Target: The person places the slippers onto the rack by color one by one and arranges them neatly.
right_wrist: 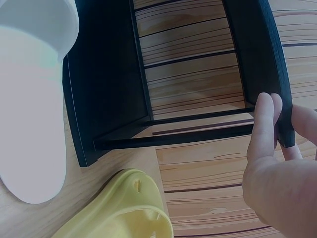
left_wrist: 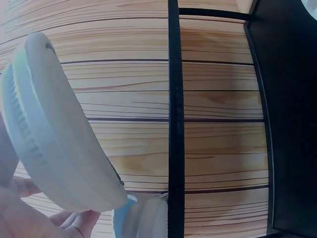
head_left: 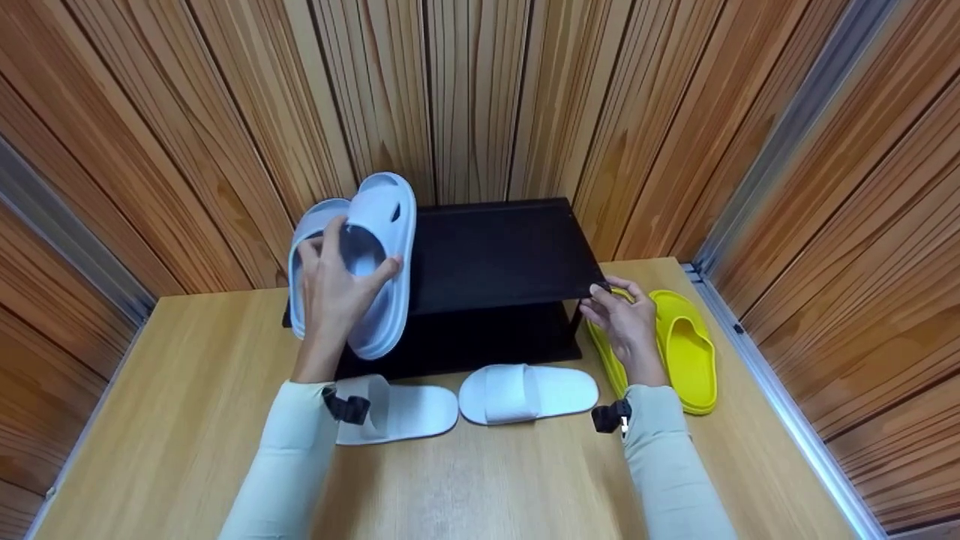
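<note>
Probably light, springy foam: light-blue slipper (head_left: 400, 244) should flex, smooth skin perhaps slippery; best hold, side wall beside strap. Left hand (head_left: 334, 289) grips it there, above rack's left end; second blue slipper (head_left: 319, 215) at hand's outer side, cannot tell if held too. Right hand (head_left: 622, 315), well apart, pinches near corner of stiff-looking, flat black rack (head_left: 495, 255). Rounded yellow slipper (head_left: 690, 360) just outside right hand.

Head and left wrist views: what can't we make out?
Head: left part of the rack top, behind the blue slippers and left hand.
Head: left end of the left white slipper, behind the left sleeve and strap.
Head: part of the left yellow slipper, behind the right hand.
Left wrist: rest of the left hand, cut off by the frame edge.
</note>
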`<action>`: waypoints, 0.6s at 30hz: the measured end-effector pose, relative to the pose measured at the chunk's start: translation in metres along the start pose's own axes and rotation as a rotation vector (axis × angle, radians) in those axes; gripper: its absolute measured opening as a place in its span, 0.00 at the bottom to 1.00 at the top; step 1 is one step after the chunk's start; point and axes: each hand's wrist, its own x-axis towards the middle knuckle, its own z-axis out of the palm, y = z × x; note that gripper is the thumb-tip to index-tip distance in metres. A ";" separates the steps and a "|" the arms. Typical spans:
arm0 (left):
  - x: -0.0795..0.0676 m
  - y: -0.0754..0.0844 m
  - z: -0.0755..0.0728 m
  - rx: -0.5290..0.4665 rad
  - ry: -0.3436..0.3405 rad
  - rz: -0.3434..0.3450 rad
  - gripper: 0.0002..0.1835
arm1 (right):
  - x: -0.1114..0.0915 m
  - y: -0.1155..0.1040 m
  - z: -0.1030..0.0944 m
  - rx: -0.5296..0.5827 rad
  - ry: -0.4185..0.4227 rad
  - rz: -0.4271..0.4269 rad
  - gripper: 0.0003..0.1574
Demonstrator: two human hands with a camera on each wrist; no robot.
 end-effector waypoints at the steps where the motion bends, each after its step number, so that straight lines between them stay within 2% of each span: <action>1: 0.001 -0.001 0.000 0.000 -0.005 -0.003 0.51 | 0.000 0.001 0.001 0.001 -0.005 -0.001 0.20; 10: 0.008 -0.006 -0.005 0.077 -0.016 -0.060 0.51 | 0.002 0.010 0.017 0.011 -0.047 0.025 0.22; 18: 0.016 -0.005 0.007 0.113 -0.021 -0.075 0.52 | 0.005 0.007 0.014 0.003 -0.046 0.011 0.22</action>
